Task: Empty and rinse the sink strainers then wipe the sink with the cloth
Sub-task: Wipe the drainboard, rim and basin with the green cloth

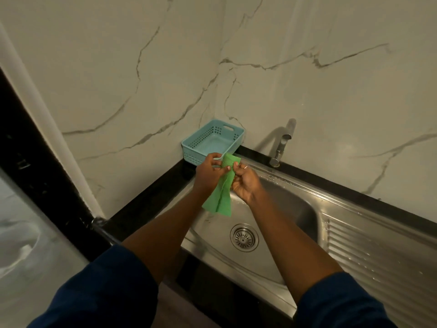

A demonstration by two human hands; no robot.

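**Cloth (221, 185) held over the sink (295, 216)**

Soft, thin, light, likely limp; best pinched at the top edge. Gripped there by fingers (225, 168) of left hand (209, 172) and right hand (244, 184), with lower end dangling above the sink. Counted: one cloth, one strainer (244, 237) in the drain, one basket (212, 143), one tap (282, 144).

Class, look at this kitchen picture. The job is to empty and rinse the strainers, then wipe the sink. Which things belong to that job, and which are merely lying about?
Belongs to the job:
- green cloth, held by the left hand and the right hand
- sink
- strainer, sitting in the drain
- tap

Just lying about:
- blue basket, in the corner
- black counter
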